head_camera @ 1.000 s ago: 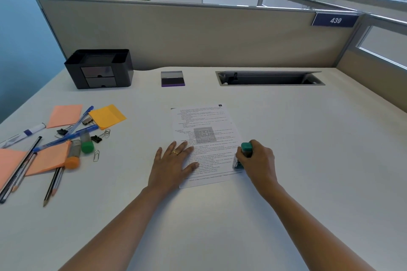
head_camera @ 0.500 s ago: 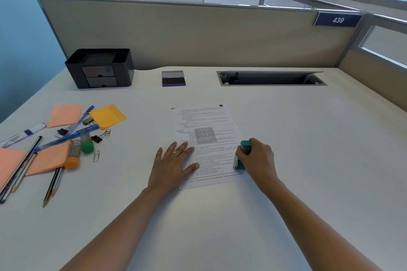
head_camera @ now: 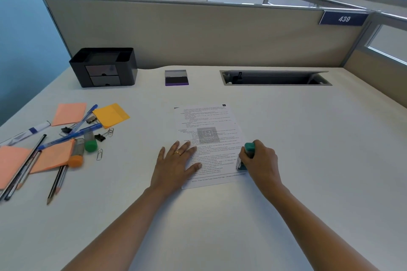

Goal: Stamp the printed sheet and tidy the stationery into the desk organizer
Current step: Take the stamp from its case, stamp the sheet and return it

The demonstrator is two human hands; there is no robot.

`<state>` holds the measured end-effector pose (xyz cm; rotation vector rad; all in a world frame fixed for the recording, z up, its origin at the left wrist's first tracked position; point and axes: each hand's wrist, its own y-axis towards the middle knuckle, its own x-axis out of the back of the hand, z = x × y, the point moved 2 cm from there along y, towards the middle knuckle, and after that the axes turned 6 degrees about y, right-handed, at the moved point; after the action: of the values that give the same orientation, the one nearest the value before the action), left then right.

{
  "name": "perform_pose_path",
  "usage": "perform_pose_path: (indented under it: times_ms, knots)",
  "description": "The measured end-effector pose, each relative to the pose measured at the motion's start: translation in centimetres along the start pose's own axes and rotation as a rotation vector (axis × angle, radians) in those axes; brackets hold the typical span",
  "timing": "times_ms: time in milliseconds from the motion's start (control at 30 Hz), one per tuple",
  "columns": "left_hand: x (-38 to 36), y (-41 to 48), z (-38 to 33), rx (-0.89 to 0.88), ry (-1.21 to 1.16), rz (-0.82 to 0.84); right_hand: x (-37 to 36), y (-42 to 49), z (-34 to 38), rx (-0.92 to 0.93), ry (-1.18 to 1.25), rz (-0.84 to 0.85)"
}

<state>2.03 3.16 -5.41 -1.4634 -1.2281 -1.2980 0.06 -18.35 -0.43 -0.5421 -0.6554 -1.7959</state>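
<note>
I look down on a white desk [head_camera: 308,138]. A printed sheet [head_camera: 209,121] lies flat near the middle of it, straight ahead of me. My left hand [head_camera: 176,165] rests flat on the sheet's lower left part, with its fingers straight and spread and a ring on one of them. My right hand [head_camera: 261,161] is curled round a teal stamp [head_camera: 249,148], whose base is down at the sheet's lower right edge.

At the back left, against the partition, stands a black organizer [head_camera: 103,67] with two small drawers. A purple ink pad [head_camera: 176,77] sits to its right, apart from it.

The stationery lies scattered on the left side of the desk, well apart from the organizer:
- orange sticky notes [head_camera: 69,113] and a yellow one [head_camera: 111,115]
- blue pens [head_camera: 72,133], pencils [head_camera: 55,185] and a marker [head_camera: 28,131]
- black binder clips [head_camera: 100,137] and a paper clip [head_camera: 99,154]
- a green-capped tube [head_camera: 90,142] and an orange-capped tube [head_camera: 76,158]
</note>
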Motion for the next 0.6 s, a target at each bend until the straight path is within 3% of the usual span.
perform_pose_path:
  times_ms: [600]
  knots:
    - [0.3,-0.2,-0.2,0.0,-0.009,0.016,0.1,-0.1,0.0,0.031,-0.005,0.011]
